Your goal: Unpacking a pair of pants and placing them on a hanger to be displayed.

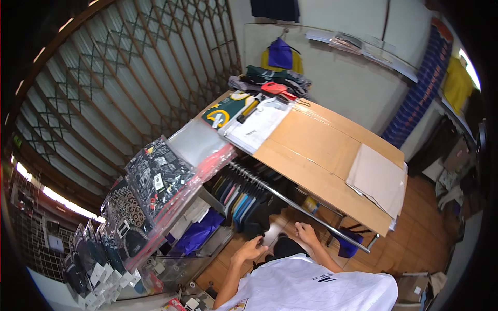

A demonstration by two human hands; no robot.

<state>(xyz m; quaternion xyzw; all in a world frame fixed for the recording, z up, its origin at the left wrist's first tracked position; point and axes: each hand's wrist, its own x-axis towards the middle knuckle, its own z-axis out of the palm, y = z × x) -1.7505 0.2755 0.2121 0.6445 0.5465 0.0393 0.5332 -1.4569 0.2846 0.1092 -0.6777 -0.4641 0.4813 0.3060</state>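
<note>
My left hand [251,249] hangs in front of my body, its thumb and fingers apart with nothing in them. My right hand [306,233] is loosely curled, and no object shows in it. Both are above the tiled floor [225,268], touching no furniture. Beyond them runs a chrome clothes rail [295,206] under the table edge, with several garments on hangers [241,206] at its left part. Above the rail lies a cardboard-covered tabletop [307,136], bearing folded pale fabric [377,180] at its right end.
Left of me, a counter holds plastic-wrapped patterned clothing [159,175] and a purple bag [200,231] below. A white packet [256,128], a green folded garment [225,110] and a clothes pile [268,77] sit at the far end. A folding metal gate [128,74] stands behind. A carton [414,289] rests lower right.
</note>
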